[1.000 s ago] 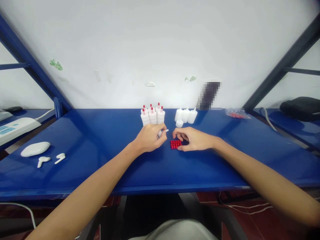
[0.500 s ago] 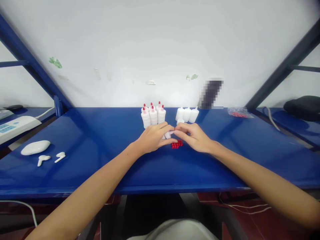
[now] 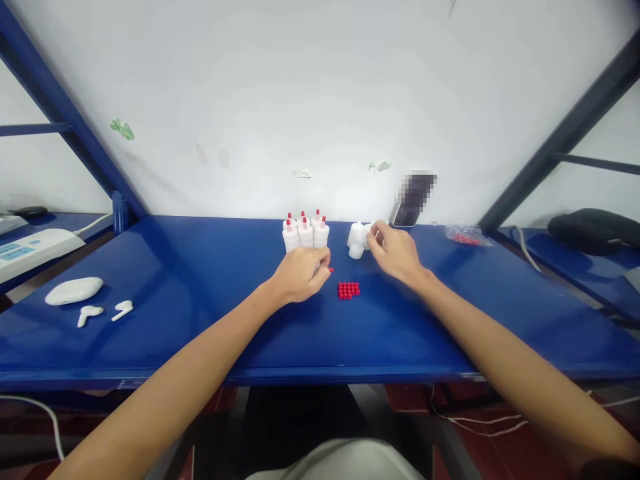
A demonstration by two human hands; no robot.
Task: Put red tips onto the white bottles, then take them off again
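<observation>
My left hand [image 3: 301,275] is closed around a white squeeze bottle, mostly hidden by the fingers, with its red tip [image 3: 331,270] poking out to the right. Just behind that hand stand several white squeeze bottles [image 3: 305,235] with red tips, upright in a tight group. Further right, my right hand [image 3: 396,252] pinches one of the white bottles without a red tip [image 3: 357,235]; its fingers cover much of that bottle. A round white end [image 3: 356,252] shows in front of this group. Between the hands, several small red caps [image 3: 349,291] lie in neat rows.
On the blue table [image 3: 200,333] at left are a white earbud case [image 3: 74,291] and two earbuds [image 3: 123,309]. A power strip [image 3: 37,252] lies beyond. A phone [image 3: 413,200] leans on the wall, and a clear bag with red pieces [image 3: 467,236] sits back right.
My hands were together on a white bottle over the red caps. They have parted: the left moved left with a red-tipped bottle, the right moved back right to the white bottles.
</observation>
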